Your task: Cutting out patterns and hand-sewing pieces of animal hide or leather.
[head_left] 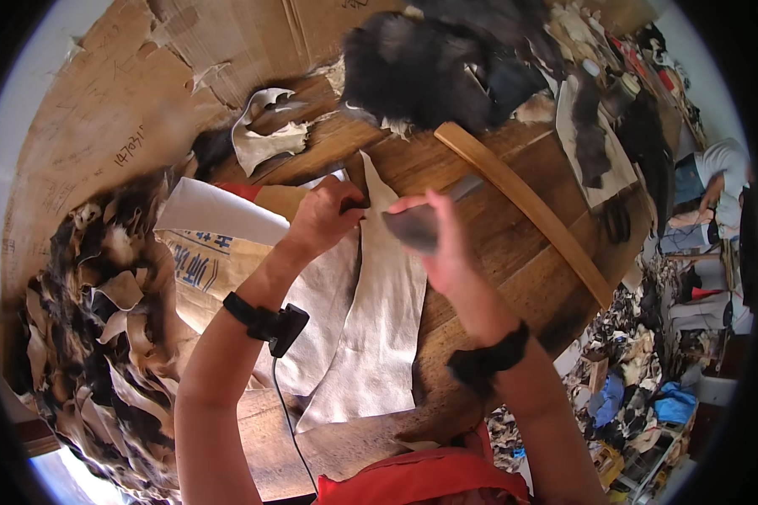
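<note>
My left hand (pixel 333 210) is closed in a pinch at the upper part of a pale hide (pixel 375 337), near the long seam or edge where it lies over another pale piece (pixel 307 337). My right hand (pixel 429 240), blurred, grips a dark object (pixel 406 225), apparently a tool; a grey blade-like strip (pixel 465 187) shows just beyond it. Under the pale pieces at the left are printed brown paper (pixel 194 290) and a folded white sheet (pixel 219 210). All these lie on a wooden table (pixel 463 370).
A curved wooden bar (pixel 522 202) lies right of my hands. Dark fur (pixel 404 67) and torn offcuts (pixel 269 135) lie beyond, cardboard (pixel 93 126) at upper left, heaped scraps (pixel 114 337) at left. Another person (pixel 716 181) is at far right, above a scrap-strewn floor (pixel 615 370).
</note>
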Motion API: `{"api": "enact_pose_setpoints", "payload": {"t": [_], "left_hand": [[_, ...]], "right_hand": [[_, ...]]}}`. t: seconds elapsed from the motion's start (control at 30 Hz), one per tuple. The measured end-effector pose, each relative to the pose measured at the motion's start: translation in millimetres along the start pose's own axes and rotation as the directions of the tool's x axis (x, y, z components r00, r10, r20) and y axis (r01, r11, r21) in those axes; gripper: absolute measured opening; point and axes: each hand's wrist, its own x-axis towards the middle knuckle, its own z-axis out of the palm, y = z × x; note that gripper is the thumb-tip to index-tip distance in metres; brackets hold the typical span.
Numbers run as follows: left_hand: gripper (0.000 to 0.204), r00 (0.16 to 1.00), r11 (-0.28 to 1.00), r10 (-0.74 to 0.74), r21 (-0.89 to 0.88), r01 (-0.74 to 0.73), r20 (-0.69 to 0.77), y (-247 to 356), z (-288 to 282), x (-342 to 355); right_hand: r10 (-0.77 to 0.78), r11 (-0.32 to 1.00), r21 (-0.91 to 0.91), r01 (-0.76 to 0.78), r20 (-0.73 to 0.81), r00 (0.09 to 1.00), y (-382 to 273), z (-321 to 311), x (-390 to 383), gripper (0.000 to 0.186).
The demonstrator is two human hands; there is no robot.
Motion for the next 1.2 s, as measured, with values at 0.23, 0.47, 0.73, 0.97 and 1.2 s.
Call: {"api": "enact_pose_setpoints", "payload": {"t": [0.23, 0.47, 0.73, 0.97, 1.2], "left_hand": [[0.013, 0.999, 0.996, -0.01, -0.092, 0.013, 0.032, -12, -2, -1], [0.01, 0.999, 0.999, 0.011, -0.045, -0.009, 0.043, -9, -1, 0], [0.01, 0.993, 0.981, 0.122, -0.154, -0.12, 0.002, -12, 2, -9], [0.011, 0.998, 0.963, 0.005, -0.269, -0.021, -0.059, -21, 8, -16], [0.009, 0.988, 0.776, -0.127, -0.613, 0.152, 0.084, -4, -2, -27]], "right_hand": [[-0.597, 0.536, -0.653, 0.534, 0.154, 0.787, 52, 15, 24, 0.04], [-0.563, 0.43, -0.773, 0.466, 0.174, 0.808, 49, 21, 25, 0.038], [-0.548, 0.401, -0.861, 0.312, 0.048, 0.835, 48, 32, 31, 0.037], [-0.618, 0.466, -0.772, 0.432, 0.066, 0.783, 65, 29, 12, 0.034], [-0.654, 0.453, -0.713, 0.535, 0.142, 0.743, 80, 22, 0, 0.034]]}}
